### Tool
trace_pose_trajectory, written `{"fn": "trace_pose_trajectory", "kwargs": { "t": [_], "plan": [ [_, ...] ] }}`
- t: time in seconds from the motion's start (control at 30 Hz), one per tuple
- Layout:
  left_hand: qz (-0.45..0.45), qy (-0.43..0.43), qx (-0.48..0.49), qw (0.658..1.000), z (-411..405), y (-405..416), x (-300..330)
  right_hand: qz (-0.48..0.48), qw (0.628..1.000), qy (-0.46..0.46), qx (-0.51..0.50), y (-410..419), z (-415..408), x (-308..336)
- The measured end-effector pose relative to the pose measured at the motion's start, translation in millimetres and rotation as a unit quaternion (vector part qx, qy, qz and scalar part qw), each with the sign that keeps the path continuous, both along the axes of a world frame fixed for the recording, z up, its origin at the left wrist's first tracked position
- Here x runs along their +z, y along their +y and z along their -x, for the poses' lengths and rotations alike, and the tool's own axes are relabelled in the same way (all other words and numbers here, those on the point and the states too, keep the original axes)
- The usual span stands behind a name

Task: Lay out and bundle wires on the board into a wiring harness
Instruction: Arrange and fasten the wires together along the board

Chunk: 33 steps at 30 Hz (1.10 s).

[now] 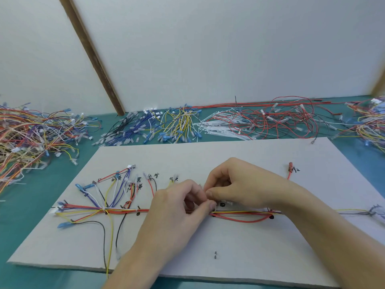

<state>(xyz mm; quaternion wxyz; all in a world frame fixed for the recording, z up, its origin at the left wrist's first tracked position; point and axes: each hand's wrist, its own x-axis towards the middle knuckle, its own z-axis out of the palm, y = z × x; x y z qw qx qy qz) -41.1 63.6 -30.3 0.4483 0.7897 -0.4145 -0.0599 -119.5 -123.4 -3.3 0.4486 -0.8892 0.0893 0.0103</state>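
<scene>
Two ties already bind the wires [125, 210] at lower left of the board [250, 247]. Left hand [181, 207] and right hand [233, 184] pinch another tie mid-frame; the right stretch looks unbundled.

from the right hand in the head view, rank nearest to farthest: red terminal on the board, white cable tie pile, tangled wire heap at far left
Measured from the right hand:
1. red terminal, on the board, just right.
2. white cable tie pile, beyond the board's far edge.
3. tangled wire heap, far left on the table.
</scene>
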Motion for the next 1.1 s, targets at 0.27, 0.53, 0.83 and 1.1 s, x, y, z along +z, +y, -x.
{"fn": "trace_pose_trajectory", "kwargs": {
  "t": [0.27,0.53,0.83,1.1],
  "plan": [
    [0.033,-0.026,-0.010,0.999,-1.8,5.7,-3.2,-0.013,1.000,0.001,0.010,-1.3,-0.7,0.0],
    [0.029,-0.046,-0.023,0.998,-3.4,6.1,-5.7,-0.013,1.000,0.002,0.000,-0.1,-0.1,0.3],
    [0.036,-0.022,-0.013,0.999,-1.6,6.4,-5.3,-0.039,0.999,0.010,-0.020,2.4,0.7,3.0],
    [0.026,-0.025,-0.014,0.999,-1.7,8.3,-4.4,-0.077,0.997,0.015,-0.008,0.8,4.2,7.6]
  ]
}}
